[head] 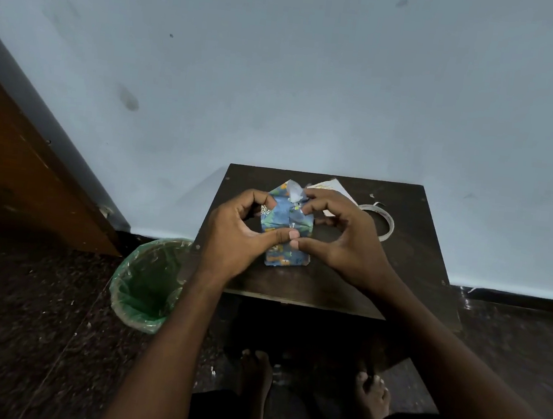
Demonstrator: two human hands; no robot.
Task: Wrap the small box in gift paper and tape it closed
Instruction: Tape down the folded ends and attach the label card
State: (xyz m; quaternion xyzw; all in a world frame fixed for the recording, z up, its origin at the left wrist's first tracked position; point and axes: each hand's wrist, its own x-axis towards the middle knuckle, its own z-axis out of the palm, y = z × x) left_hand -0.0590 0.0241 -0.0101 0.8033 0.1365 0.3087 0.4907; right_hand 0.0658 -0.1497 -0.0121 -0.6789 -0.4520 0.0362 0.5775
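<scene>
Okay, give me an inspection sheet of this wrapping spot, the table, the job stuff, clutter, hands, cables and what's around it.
Surface: small dark table against a pale wall.
Job's things: parcel in blue patterned gift paper, held over the table; strip of tape at its far end; tape roll on the table to the right.
Clutter: paper scrap behind the right hand.
Hands: left hand and right hand both grip the parcel, thumbs pressing its top.
Cables: nothing seen.
Surroundings: green-lined bin on the floor left of the table; wooden door far left; bare feet below.
</scene>
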